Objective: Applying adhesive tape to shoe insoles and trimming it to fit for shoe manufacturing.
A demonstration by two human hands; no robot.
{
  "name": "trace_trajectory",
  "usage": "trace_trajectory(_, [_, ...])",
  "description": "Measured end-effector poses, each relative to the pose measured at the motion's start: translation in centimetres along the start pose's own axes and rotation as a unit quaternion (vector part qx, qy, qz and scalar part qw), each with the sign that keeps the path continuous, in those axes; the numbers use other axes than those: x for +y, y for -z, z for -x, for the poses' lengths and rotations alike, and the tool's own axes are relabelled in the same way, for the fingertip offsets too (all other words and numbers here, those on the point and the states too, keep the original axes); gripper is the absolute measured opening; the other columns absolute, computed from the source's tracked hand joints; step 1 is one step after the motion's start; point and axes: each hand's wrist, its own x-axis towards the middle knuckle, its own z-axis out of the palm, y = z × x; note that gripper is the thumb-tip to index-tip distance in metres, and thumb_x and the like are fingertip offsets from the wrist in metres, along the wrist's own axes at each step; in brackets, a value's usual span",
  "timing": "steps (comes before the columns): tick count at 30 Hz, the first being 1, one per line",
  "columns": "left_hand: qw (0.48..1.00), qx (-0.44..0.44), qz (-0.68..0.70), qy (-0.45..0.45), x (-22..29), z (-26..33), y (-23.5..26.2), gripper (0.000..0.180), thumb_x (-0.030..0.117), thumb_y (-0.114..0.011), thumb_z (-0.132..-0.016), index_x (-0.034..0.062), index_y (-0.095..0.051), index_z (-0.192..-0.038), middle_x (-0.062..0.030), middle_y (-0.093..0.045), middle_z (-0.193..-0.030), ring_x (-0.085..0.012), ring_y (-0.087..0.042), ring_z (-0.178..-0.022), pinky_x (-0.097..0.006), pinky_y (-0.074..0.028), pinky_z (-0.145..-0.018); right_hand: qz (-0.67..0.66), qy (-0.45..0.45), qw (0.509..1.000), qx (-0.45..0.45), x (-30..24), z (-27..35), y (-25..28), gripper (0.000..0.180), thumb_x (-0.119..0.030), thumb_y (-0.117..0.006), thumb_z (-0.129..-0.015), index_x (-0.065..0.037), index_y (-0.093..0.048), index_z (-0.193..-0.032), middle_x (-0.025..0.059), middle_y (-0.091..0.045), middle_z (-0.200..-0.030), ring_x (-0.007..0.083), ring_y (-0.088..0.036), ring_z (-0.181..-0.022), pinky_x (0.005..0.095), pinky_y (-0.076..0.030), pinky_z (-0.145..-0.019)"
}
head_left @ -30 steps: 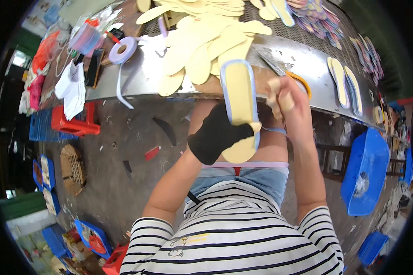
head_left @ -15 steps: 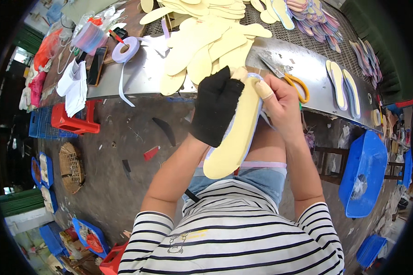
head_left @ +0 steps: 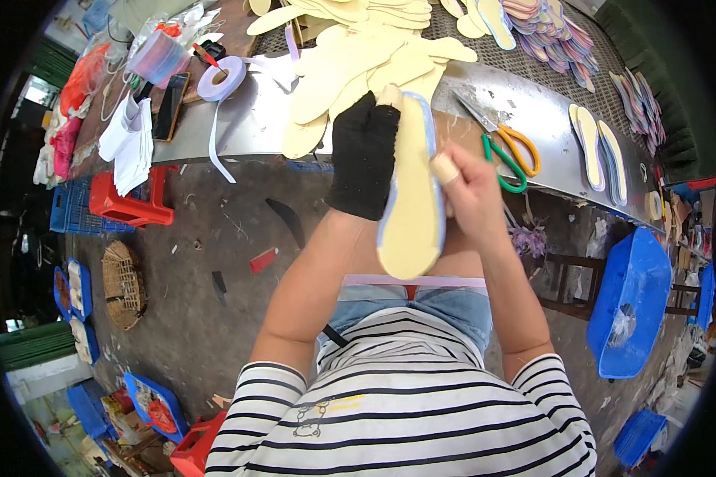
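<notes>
Yellow on its face and pale blue around its edging [head_left: 433, 131], the insole [head_left: 414, 191] is in both our hands above our lap, its upper end overlapping the front of the metal table [head_left: 561, 119]. Our gloved left hand [head_left: 366, 155] is clamped on the upper left side. Our right hand [head_left: 471, 187] pinches the right edge, thumb in front; the fingers behind it are mostly hidden. For a neat edge, we should judge it best to keep the left grip firm but not bending the sole, and to press with the right thumb in short, even strokes. Curves need more care, as the edging could pucker there. The scissors [head_left: 489, 124] lie near our right hand, so we should keep our knuckles off them.
</notes>
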Motion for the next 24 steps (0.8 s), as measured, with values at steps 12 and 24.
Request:
trace_trajectory(12, [0.996,-0.007,0.047,0.072,-0.3,-0.8,0.7,0.018,0.022,-0.056,-0.087,0.0047,-0.061,-0.091,0.0004,-0.058,-0.075,-0.0076,-0.055,-0.066,-0.022,-0.044,-0.058,0.113,0.031,0.992,-0.053,1.3,1.6,-0.3,0.023,-0.013,-0.058,-0.085,-0.001,-0.046,-0.07,-0.0016,-0.04,-0.054,0.0047,-0.036,-0.054,0.0218,-0.03,-0.047])
trace_trajectory(24, [0.98,-0.037,0.164,0.103,0.7,-1.2,1.1,0.024,0.024,-0.058,-0.087,0.0018,-0.061,-0.094,-0.0054,-0.062,-0.078,-0.0122,-0.058,-0.068,-0.026,-0.048,-0.06,-0.146,-0.145,0.977,-0.063,1.8,4.4,0.6,0.012,-0.011,-0.058,-0.086,-0.002,-0.052,-0.08,-0.0072,-0.045,-0.064,0.0006,-0.037,-0.056,0.0171,-0.03,-0.049])
